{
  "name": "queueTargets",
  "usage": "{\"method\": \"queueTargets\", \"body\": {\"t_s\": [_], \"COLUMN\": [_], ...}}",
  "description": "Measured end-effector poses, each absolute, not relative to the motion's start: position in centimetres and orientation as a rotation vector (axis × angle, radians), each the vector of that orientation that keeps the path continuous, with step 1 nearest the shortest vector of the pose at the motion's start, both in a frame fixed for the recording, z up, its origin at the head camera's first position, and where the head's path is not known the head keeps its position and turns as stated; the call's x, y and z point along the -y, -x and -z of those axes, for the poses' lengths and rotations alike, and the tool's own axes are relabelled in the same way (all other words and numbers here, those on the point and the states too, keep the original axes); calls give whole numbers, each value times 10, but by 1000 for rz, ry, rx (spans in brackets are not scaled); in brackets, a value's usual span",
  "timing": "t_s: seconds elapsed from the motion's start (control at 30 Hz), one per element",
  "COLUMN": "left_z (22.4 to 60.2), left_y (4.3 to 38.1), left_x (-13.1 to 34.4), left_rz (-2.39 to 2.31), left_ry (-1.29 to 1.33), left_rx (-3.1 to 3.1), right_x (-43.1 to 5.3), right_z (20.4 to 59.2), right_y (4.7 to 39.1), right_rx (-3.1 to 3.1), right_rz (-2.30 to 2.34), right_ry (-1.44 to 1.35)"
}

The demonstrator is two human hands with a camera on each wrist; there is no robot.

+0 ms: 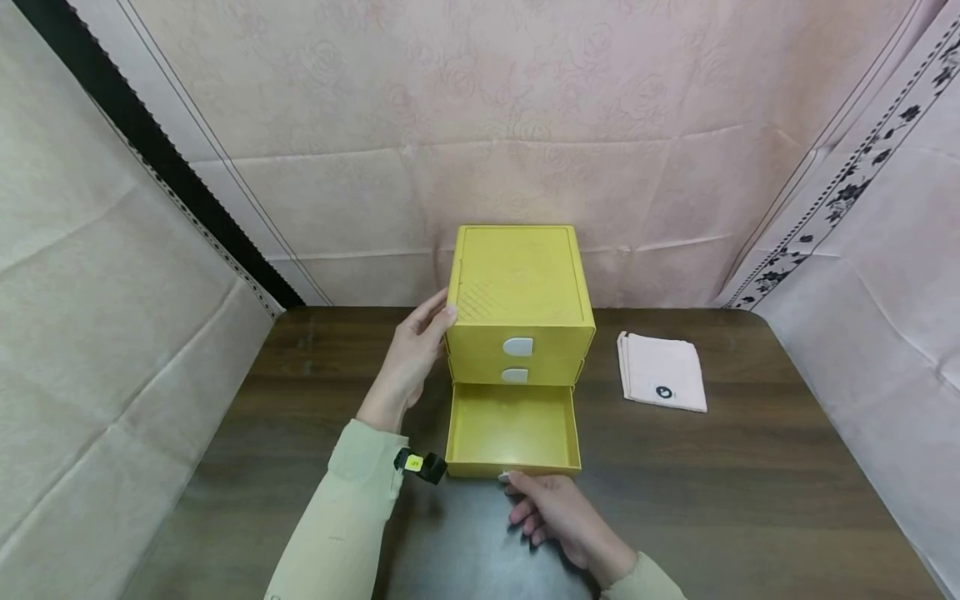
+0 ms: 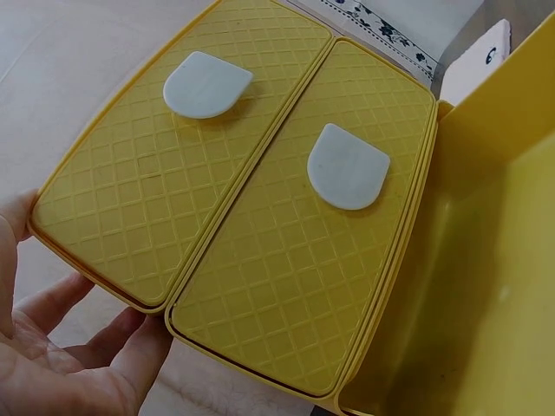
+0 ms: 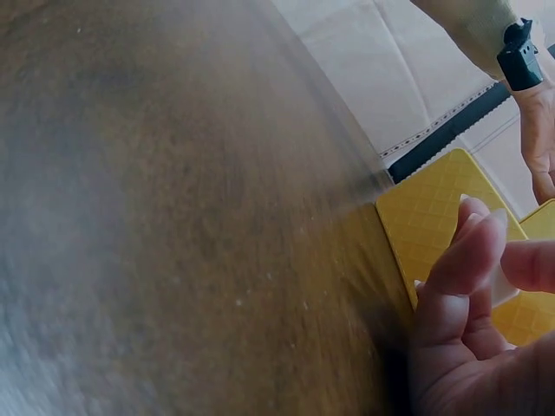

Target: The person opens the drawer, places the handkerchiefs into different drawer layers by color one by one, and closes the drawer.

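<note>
A yellow drawer cabinet (image 1: 521, 275) stands on the table, its upper two drawers closed, each with a white knob (image 2: 208, 85) on a diamond-patterned front. The bottom drawer (image 1: 513, 425) is pulled out toward me and nothing lies in it. My left hand (image 1: 416, 350) touches the cabinet's left side near the front edge, with the fingers fairly straight. At the bottom drawer's front, my right hand (image 1: 558, 517) pinches the white drawer knob (image 1: 504, 477) between thumb and index finger. In the right wrist view that knob is partly hidden by the fingers.
A folded white cloth (image 1: 663, 372) with a small dark round mark lies right of the cabinet on the dark wooden table (image 1: 750, 467). Pale patterned cloth (image 1: 525, 108) hangs behind the table and along both sides.
</note>
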State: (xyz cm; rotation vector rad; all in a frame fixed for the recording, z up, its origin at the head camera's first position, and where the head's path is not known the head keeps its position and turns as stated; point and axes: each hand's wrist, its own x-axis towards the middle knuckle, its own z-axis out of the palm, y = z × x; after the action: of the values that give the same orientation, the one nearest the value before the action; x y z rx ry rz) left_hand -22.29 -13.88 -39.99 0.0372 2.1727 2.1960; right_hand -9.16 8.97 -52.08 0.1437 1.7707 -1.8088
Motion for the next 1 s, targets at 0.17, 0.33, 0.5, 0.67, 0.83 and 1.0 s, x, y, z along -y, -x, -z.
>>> {"method": "queueTargets", "body": {"t_s": [0.17, 0.33, 0.5, 0.67, 0.83, 1.0], "left_z": [401, 400, 399, 400, 398, 399], "left_y": [223, 223, 224, 225, 226, 225], "left_x": [139, 139, 140, 141, 140, 140], "left_rz": [-2202, -2208, -2198, -2175, -2158, -2169], "left_ry": [-24, -21, -20, 7, 20, 17], "left_rx": [-2171, -2157, -2150, -2158, -2163, -2157], "right_x": [-91, -97, -113, -133, -158, -187], "right_z": [520, 513, 494, 473, 454, 444], "right_y": [92, 92, 93, 98, 110, 133], "right_rx": [-1764, -1843, -2050, -2183, -2339, -2429], "right_rz": [1793, 1694, 1517, 1413, 1338, 1398], "right_ry": [-126, -16, 238, 408, 394, 203]}}
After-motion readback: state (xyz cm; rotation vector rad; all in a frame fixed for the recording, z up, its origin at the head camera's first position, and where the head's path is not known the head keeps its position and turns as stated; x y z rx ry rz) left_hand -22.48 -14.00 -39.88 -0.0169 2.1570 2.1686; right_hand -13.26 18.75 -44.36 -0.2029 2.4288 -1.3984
